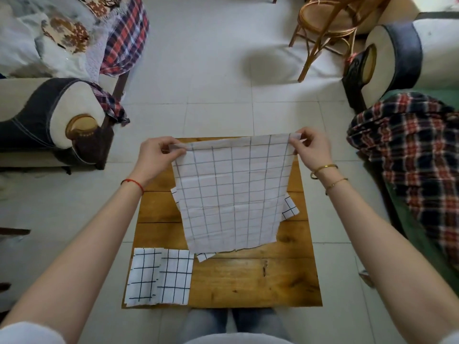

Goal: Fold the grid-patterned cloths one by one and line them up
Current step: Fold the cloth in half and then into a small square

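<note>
A white grid-patterned cloth (231,194) hangs spread out above the wooden table (253,279), held up by its top edge. My left hand (157,155) pinches its top left corner, and my right hand (311,147) pinches its top right corner. Two folded grid cloths lie side by side at the table's near left corner, one (142,276) at the edge and one (176,276) beside it. Parts of other unfolded grid cloth (289,209) stick out from behind the held cloth; how many lie there is hidden.
A sofa arm (49,120) stands to the left with plaid fabric (124,33) behind it. To the right are another sofa arm (397,58) and a plaid blanket (409,150). A rattan chair (327,28) stands on the tiled floor beyond the table.
</note>
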